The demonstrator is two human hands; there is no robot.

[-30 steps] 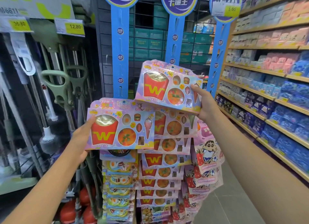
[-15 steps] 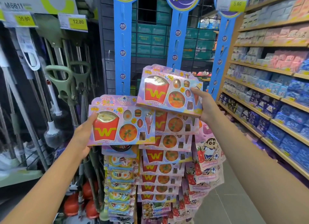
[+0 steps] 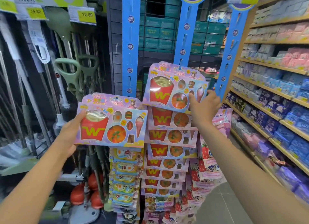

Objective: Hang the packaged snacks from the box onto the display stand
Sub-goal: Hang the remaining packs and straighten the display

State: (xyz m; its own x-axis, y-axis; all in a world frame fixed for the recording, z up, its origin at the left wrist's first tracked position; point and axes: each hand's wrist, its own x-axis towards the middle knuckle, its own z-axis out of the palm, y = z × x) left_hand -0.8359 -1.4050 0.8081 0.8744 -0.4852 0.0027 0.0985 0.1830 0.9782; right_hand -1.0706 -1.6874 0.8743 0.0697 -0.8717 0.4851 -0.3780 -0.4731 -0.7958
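Item one: a lower snack pack (image 3: 110, 123), pink card with a red fries carton marked W and moulded sweets under clear plastic, is held flat toward the camera at centre left of the frame. It is gripped at its left edge by the left hand (image 3: 70, 136), thumb on the front and fingers curled behind. Item two: an upper snack pack (image 3: 173, 88) of the same design is held higher, at centre, slightly tilted. It is pinched at its lower right corner by the right hand (image 3: 203, 110), one digit pressed on the front face and the rest wrapped round the edge. Its top edge is raised against the middle display strip (image 3: 184, 39), a blue card hanger (whether the hang hole is seated on a hook cannot be told). Directly below, a column of identical packs (image 3: 167, 150) is hung in overlapping rows. A left display strip (image 3: 130, 39) is stocked lower down with egg-sweet packs (image 3: 125, 173); strawberry-printed bags (image 3: 207, 165) are hung under the right display strip (image 3: 232, 44). Mop handles (image 3: 70, 73) and red plungers (image 3: 78, 195) are racked at the left, under yellow price tags (image 3: 87, 14). Wooden shelves (image 3: 267, 66) of boxed goods are ranged along the right of the frame.
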